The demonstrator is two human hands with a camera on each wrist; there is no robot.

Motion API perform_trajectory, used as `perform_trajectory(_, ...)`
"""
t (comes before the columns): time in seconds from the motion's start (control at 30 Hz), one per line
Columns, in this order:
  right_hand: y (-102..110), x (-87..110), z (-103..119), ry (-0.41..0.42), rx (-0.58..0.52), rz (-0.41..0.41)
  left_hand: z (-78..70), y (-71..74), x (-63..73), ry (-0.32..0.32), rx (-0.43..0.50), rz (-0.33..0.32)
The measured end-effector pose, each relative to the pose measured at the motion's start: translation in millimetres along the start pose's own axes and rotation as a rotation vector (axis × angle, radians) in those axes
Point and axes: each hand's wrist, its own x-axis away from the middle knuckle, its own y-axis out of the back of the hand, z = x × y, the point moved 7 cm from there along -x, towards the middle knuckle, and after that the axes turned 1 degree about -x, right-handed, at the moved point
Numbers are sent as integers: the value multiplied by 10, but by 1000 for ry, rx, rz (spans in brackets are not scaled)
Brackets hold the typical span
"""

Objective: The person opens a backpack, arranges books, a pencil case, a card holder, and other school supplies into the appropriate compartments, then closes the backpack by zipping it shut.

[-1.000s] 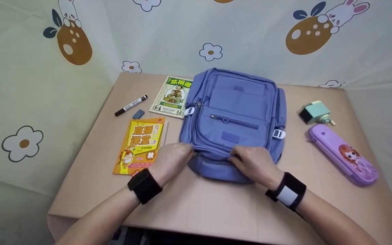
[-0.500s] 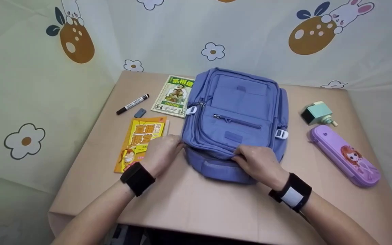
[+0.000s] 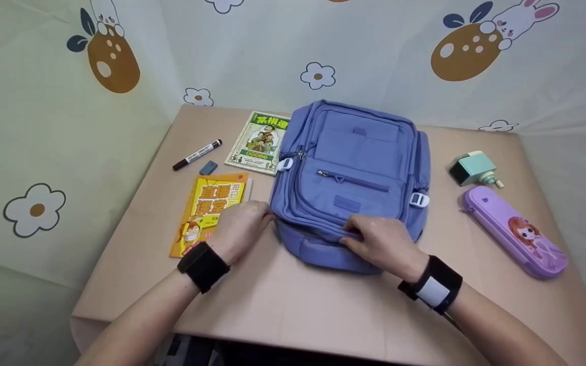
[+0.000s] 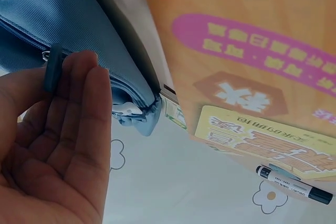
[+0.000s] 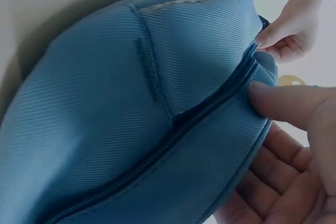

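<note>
A blue backpack [image 3: 359, 150] lies front side up on the table. At its near left corner my left hand [image 3: 241, 230] pinches a zipper pull [image 4: 53, 71] between thumb and fingers, as the left wrist view shows. The near edge of the bag is held by my right hand [image 3: 385, 245]. In the right wrist view its thumb [image 5: 283, 103] presses the fabric beside a zipper [image 5: 157, 153], with the fingers behind that fabric. An orange-and-yellow book [image 3: 206, 203] lies partly under my left hand in the head view.
Left of the backpack lie a green-covered book [image 3: 257, 145], a black-and-white marker [image 3: 197, 154] and a small grey-blue eraser [image 3: 208, 167]. To the right are a mint-green and black object [image 3: 473, 169] with a stubby tip and a purple pencil case [image 3: 514, 231]. A patterned curtain [image 3: 252, 56] encloses the table.
My left hand has moved left along the bag's near edge to the corner, with the zipper pull in its grip. The right hand has stayed nearly in place on the fabric.
</note>
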Motion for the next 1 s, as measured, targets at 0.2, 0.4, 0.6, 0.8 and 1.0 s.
perform_trajectory(0.2,46,-198,197,23,5,45,14,-3,1,2,8,-1)
perform_trajectory(0.4,-14,-425,458,90,74,90,15,-6,16,-8,12,-12)
perform_trajectory(0.6,-149,-520,573,129,179,75,10,-10,22,-19,21,-18)
perform_trajectory(0.8,-213,-495,597,212,255,-43,14,-20,-2,-12,32,8)
perform_trajectory(1.0,-216,-462,579,242,253,-86,25,-23,-29,0,50,25)
